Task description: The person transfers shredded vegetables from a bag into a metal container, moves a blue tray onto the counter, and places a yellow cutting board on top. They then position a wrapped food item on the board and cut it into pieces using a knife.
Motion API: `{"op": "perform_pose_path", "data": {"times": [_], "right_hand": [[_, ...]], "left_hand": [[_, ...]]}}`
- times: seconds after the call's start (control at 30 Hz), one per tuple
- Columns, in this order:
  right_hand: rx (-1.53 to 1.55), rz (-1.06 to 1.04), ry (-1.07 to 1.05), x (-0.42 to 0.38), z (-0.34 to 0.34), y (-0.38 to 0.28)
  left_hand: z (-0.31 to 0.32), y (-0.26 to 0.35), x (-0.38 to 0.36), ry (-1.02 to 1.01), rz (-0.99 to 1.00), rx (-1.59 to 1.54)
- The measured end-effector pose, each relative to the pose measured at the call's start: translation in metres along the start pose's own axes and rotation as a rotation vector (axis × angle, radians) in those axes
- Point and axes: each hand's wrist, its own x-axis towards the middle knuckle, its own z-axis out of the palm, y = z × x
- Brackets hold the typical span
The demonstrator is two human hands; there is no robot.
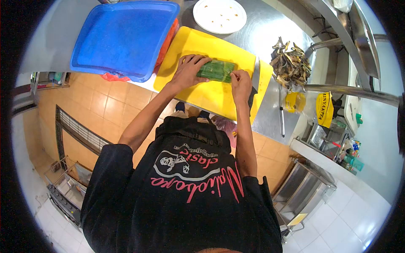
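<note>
A flat green parcel of folded leaf, like banana leaf [216, 71], lies on the yellow cutting board [198, 42]. My left hand [188, 72] grips its left end, fingers over the far side and thumb along the near edge. At the opposite end, my right hand [241, 83] is closed in a pinch on the leaf's edge; what lies between the fingertips is mostly hidden. Just right of that hand, a knife [256, 71] rests on the board, its blade pointing away and its dark handle partly behind my wrist.
A large blue tray [124, 40] stands left of the board, over red plastic. Beyond the board is a white plate [220, 16] with crumbs. On the steel table [270, 25] lie a heap of dry brown strips [291, 63] and a thin rod [282, 111]. Metal shelf bars [352, 93] jut in at right.
</note>
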Motion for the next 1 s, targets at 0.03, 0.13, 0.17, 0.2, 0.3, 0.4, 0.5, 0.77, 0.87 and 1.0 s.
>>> {"op": "perform_pose_path", "data": {"times": [0.03, 0.13, 0.17, 0.2, 0.3, 0.4, 0.5, 0.77, 0.87, 1.0], "right_hand": [[-0.006, -0.017, -0.002, 0.000, 0.000, -0.002], [0.062, -0.006, -0.024, 0.002, 0.003, 0.001], [0.137, 0.025, -0.042, 0.003, 0.004, 0.004], [0.136, 0.025, -0.043, 0.004, 0.003, 0.004], [0.503, 0.439, -0.192, 0.007, 0.003, 0.008], [0.427, 0.189, -0.033, 0.006, 0.007, 0.012], [0.030, -0.130, -0.009, 0.004, -0.008, -0.009], [-0.299, -0.431, -0.214, 0.024, -0.024, -0.013], [-0.356, -0.450, -0.385, 0.040, -0.025, -0.014], [-0.324, -0.444, -0.435, 0.043, -0.022, -0.006]], "left_hand": [[0.001, -0.001, 0.000, 0.014, 0.002, -0.004], [0.003, -0.002, 0.000, 0.015, -0.009, -0.008], [0.003, -0.002, -0.001, 0.017, -0.010, -0.009], [0.003, -0.001, -0.001, 0.021, -0.007, -0.022], [0.000, 0.001, -0.002, 0.023, -0.003, -0.038], [0.000, 0.001, -0.002, 0.016, -0.005, -0.047], [0.001, -0.001, -0.002, 0.016, -0.002, -0.056], [-0.001, -0.002, -0.001, 0.021, 0.012, -0.081], [0.002, -0.003, -0.001, 0.019, 0.005, -0.074], [0.003, -0.002, -0.002, 0.032, -0.017, -0.082]]}}
